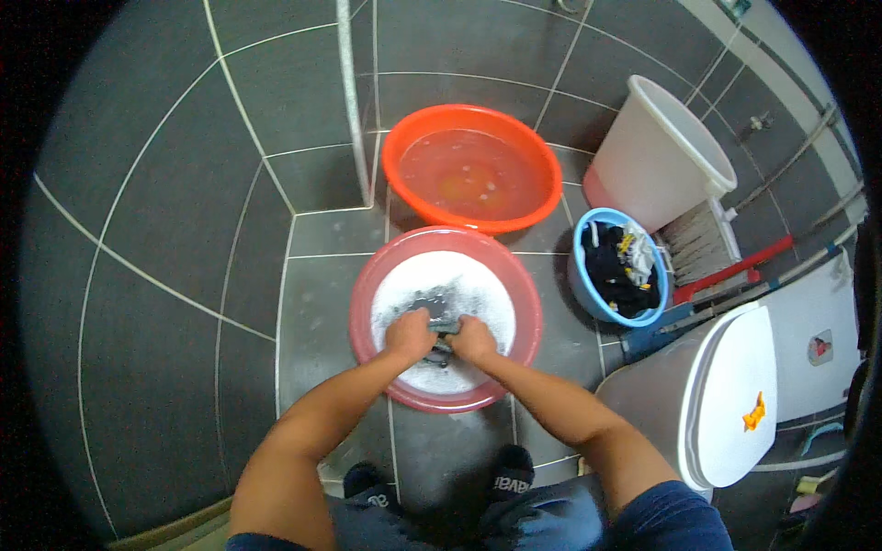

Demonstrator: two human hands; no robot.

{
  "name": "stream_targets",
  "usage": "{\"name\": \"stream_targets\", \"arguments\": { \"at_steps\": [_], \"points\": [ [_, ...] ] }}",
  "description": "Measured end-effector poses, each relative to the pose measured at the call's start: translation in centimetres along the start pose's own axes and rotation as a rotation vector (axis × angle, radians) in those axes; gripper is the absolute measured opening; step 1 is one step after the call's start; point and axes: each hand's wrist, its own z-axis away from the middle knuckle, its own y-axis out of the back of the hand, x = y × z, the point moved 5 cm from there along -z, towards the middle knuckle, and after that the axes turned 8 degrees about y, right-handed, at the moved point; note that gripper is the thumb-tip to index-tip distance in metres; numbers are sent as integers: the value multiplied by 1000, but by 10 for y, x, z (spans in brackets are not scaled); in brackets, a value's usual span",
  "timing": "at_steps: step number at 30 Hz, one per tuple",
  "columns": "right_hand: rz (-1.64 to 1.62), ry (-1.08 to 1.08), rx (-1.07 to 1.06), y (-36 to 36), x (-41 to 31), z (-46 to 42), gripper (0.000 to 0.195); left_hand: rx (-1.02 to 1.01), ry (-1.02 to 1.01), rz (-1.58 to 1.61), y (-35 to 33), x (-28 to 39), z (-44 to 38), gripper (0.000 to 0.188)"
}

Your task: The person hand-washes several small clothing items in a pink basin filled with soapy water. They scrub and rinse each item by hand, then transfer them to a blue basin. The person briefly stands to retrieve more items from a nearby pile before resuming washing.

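Note:
A pink plastic basin (362, 324) full of white suds (475, 282) stands on the floor before me. Above its middle, my left hand (411, 335) and my right hand (474, 339) are closed on a dark wet cloth (446, 329), close together. Part of the cloth shows between the two fists; the rest is hidden by hands and foam, so I cannot tell what garment it is. Dark water breaks through the foam just beyond my left hand.
Behind stands an orange basin (396, 182) of water. To the right are a blue bucket (577, 289) of dark and white clothes (620, 268), a tall whitish bin (644, 151), a broom (703, 241) with a red part, and a white lidded bin (730, 392). A tiled wall (158, 275) rises at left.

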Motion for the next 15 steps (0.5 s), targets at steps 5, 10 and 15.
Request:
{"name": "stream_targets", "arguments": {
  "at_steps": [5,10,15],
  "points": [
    [-83,38,156,6,48,-22,27,-262,-24,713,-18,22,4,28],
    [-407,-98,36,21,22,-17,19,-538,109,1472,-21,27,12,18],
    [-710,42,-50,12,28,-21,17,-153,-34,549,-1,24,3,28]
  ]
}}
